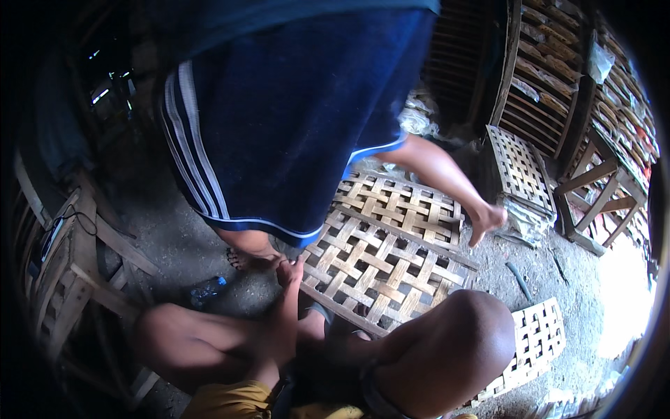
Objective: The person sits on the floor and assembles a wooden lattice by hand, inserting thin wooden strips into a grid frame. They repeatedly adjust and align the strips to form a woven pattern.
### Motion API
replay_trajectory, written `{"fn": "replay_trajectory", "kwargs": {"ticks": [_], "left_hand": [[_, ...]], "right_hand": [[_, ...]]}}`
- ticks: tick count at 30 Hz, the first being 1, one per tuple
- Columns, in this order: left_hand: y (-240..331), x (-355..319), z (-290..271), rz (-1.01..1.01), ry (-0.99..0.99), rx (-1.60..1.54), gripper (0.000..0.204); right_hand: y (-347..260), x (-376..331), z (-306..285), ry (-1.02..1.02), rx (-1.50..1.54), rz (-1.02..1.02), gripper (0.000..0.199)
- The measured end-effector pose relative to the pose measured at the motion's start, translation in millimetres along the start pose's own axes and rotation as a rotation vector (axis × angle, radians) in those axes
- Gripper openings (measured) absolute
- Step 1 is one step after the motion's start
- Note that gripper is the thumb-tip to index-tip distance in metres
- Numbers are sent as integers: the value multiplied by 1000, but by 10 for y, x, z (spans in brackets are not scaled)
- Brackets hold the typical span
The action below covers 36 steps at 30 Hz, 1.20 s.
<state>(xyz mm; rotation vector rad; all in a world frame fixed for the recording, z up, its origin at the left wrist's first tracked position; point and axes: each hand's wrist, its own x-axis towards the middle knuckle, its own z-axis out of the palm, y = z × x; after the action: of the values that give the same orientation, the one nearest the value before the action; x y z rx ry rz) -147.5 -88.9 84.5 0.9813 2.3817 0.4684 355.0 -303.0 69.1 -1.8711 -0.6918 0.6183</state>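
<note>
One left hand (285,297) reaches the woven bamboo mat (380,269), maybe to steady it; can't tell if fingers grip

Woven panel (380,269): flat on the floor (174,244), our landmark
Second panel (401,206): just behind it
Small panel (537,335): to its right
Bottle (207,289): well left
Crate (518,171): behind, right
</note>
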Motion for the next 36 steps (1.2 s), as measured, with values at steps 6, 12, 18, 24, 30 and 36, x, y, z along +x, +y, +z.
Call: {"fn": "replay_trajectory", "kwargs": {"ticks": [6,12,18,24,30,36], "left_hand": [[43,-131,-1,44,-65,-202,64],[-109,-406,-220,15,-183,-788,64],[911,-1055,-422,116,-448,-1495,63],[2109,-1521,-824,358,-701,-1855,63],[2986,-2363,-1310,729,-775,-1941,55],[2937,-2905,-1667,833,-823,-2086,59]], "right_hand": [[-141,-914,705,-126,167,-15,25],[-162,-1079,113,-55,117,28,32],[-466,-776,-557,78,106,-49,39],[-1578,92,-1025,258,89,-327,46],[-4015,1343,-1444,510,-134,-744,53],[-5098,1622,-1432,404,-342,-714,59]]}}
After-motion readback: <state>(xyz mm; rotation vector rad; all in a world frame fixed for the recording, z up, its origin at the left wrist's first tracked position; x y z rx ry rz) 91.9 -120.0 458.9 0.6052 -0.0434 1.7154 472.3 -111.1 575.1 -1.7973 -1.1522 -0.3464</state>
